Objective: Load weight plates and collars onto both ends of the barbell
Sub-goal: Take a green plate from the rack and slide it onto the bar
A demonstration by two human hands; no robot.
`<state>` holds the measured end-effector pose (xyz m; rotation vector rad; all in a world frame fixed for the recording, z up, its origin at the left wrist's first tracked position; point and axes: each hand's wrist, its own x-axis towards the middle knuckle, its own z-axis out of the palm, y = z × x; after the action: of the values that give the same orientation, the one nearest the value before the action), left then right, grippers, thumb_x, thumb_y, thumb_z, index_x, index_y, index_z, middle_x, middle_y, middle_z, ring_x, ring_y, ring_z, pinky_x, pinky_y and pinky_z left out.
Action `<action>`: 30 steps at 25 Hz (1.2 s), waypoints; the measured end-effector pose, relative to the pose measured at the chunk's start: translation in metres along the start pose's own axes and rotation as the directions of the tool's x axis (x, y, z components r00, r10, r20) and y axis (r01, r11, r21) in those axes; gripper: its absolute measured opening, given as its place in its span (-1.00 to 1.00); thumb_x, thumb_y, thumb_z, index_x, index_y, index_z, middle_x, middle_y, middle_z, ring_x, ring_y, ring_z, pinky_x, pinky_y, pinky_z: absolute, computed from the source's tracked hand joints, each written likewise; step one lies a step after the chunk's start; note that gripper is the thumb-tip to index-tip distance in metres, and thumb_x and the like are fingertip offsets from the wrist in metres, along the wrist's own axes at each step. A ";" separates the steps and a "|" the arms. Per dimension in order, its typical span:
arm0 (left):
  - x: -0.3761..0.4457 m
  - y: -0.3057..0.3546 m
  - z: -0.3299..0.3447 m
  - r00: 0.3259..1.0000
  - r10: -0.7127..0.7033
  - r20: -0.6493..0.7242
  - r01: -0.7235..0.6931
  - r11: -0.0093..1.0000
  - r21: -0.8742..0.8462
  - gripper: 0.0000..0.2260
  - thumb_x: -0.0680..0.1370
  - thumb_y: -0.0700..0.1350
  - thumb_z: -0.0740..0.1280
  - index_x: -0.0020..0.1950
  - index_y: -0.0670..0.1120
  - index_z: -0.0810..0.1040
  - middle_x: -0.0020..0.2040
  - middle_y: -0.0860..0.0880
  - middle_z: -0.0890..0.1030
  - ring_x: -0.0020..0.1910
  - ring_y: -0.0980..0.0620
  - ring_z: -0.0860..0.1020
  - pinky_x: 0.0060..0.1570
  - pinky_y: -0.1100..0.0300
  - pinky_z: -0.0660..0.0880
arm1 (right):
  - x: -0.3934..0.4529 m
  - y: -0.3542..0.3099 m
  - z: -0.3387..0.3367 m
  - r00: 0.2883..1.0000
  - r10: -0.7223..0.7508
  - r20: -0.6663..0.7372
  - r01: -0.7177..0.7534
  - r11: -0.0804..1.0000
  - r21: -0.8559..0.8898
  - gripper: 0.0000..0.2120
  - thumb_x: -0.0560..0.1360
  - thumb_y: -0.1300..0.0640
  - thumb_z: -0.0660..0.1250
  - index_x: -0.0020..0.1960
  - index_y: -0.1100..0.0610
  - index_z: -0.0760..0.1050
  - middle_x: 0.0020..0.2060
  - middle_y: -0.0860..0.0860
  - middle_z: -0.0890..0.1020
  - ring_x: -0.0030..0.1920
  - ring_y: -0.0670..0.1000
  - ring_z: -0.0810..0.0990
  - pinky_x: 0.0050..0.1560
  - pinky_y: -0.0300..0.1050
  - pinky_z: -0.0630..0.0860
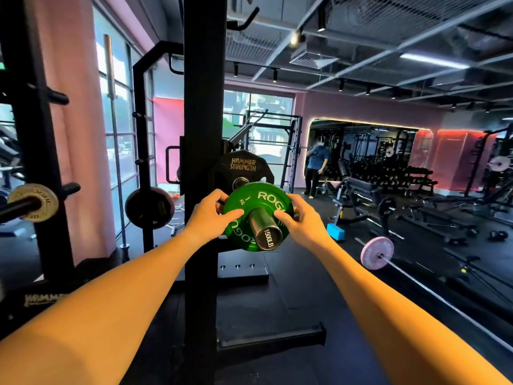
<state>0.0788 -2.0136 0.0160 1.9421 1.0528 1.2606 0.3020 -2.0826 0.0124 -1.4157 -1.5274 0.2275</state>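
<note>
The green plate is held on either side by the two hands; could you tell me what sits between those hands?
In the head view, between the left hand and right hand lies the green plate, with the barbell sleeve poking through its centre.

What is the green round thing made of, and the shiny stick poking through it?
The green plate looks like glossy painted metal or hard rubber; its sheen can't settle which. The barbell sleeve looks like polished steel, with mirror-like reflections.

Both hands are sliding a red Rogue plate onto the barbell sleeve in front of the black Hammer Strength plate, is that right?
Not quite: the Rogue plate is green, not red, as the head view shows. The left hand and right hand do hold it on the barbell sleeve, in front of the Hammer Strength plate.
</note>
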 end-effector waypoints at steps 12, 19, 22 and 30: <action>0.132 -0.069 0.013 0.997 -0.074 -0.038 0.073 0.997 -0.032 -0.77 0.45 -0.03 0.55 -0.01 0.01 0.55 -0.11 -0.12 0.66 -0.08 -0.12 0.69 -0.04 -0.21 0.65 | 0.127 0.054 0.054 1.000 0.015 -0.019 -0.016 1.000 -0.026 -0.53 0.57 0.04 0.41 0.44 0.06 0.40 0.08 -0.02 0.58 0.02 -0.03 0.57 -0.22 -0.49 0.44; 0.182 -0.092 0.018 0.991 -0.053 -0.120 0.064 0.994 0.092 -0.63 0.41 0.06 0.58 0.09 0.04 0.49 -0.04 -0.06 0.62 -0.03 -0.09 0.65 -0.06 0.00 0.62 | 0.178 0.076 0.075 0.999 0.027 -0.044 -0.028 0.999 -0.034 -0.51 0.54 0.02 0.45 0.42 0.05 0.44 -0.04 -0.13 0.55 0.01 -0.08 0.59 0.10 -0.14 0.53; 0.199 -0.096 0.016 0.972 -0.007 -0.233 0.072 0.961 0.269 -0.37 0.32 0.15 0.61 0.28 0.12 0.40 0.26 -0.10 0.42 0.25 -0.12 0.46 0.08 0.07 0.44 | 0.194 0.087 0.077 0.989 -0.030 -0.142 0.005 0.984 -0.178 -0.37 0.43 -0.10 0.53 0.43 -0.05 0.40 0.16 0.04 0.48 0.25 0.09 0.46 0.27 0.07 0.45; 0.237 -0.112 0.023 0.972 -0.081 -0.219 0.133 0.964 0.230 -0.09 0.36 0.09 0.61 0.58 0.16 0.17 0.50 -0.21 0.31 0.48 -0.20 0.32 0.43 -0.07 0.31 | 0.247 0.111 0.086 0.995 -0.066 -0.075 0.057 0.992 -0.109 -0.03 0.35 -0.06 0.61 0.60 -0.03 0.15 0.42 0.11 0.44 0.40 0.10 0.42 0.37 0.00 0.37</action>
<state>0.1230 -1.7546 0.0262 1.9284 1.4599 1.3475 0.3557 -1.8037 0.0222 -1.4415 -1.5348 0.0520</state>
